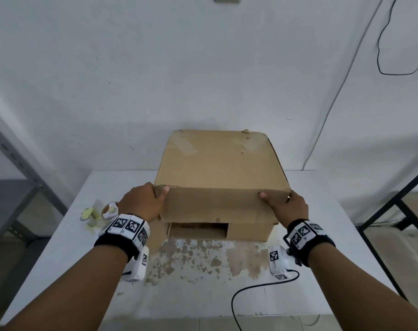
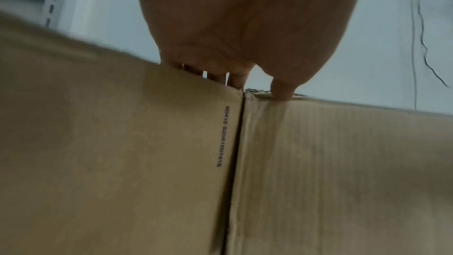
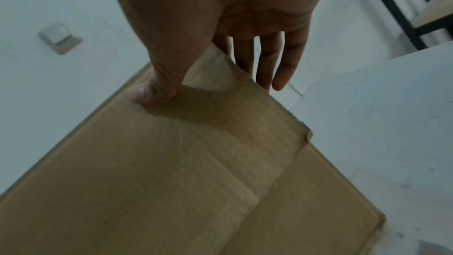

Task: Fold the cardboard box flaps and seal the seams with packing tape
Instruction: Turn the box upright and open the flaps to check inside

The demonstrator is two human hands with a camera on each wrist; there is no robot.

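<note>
Gripping the cardboard box (image 1: pixel 217 168) at its two near corners, we have our left hand (image 1: pixel 141 201) wrapped round the left one: the thumb (image 2: pixel 282 90) lies on the near face just below the top edge and the other fingers (image 2: pixel 235 79) go out of sight behind the side wall. Our right hand (image 1: pixel 289 206) takes the right corner the same way, thumb (image 3: pixel 147 92) pressed flat on the near face, fingers (image 3: pixel 269 61) reaching down past the side panel; so both grips are closed on cardboard, not spread wide.

Between our hands the near face runs as a folded-down panel, and below it a lower part of the box shows a rectangular opening (image 1: pixel 198 230). In the left wrist view a dark vertical seam (image 2: pixel 235 152) divides two panels right under the thumb, with a line of small print beside it that we cannot read. Strips of old clear tape (image 1: pixel 186 146) sit on the top face, beyond our left grip.

The box stands on a white table (image 1: pixel 322 211), whose surface just in front of our wrists is worn to brown patches (image 1: pixel 198 259). Just outside our left wrist lies a tape roll (image 1: pixel 109 209) with some yellowish scraps (image 1: pixel 88 213). A black cable (image 1: pixel 251 290) trails from under our right wrist toward the near edge of the table.
</note>
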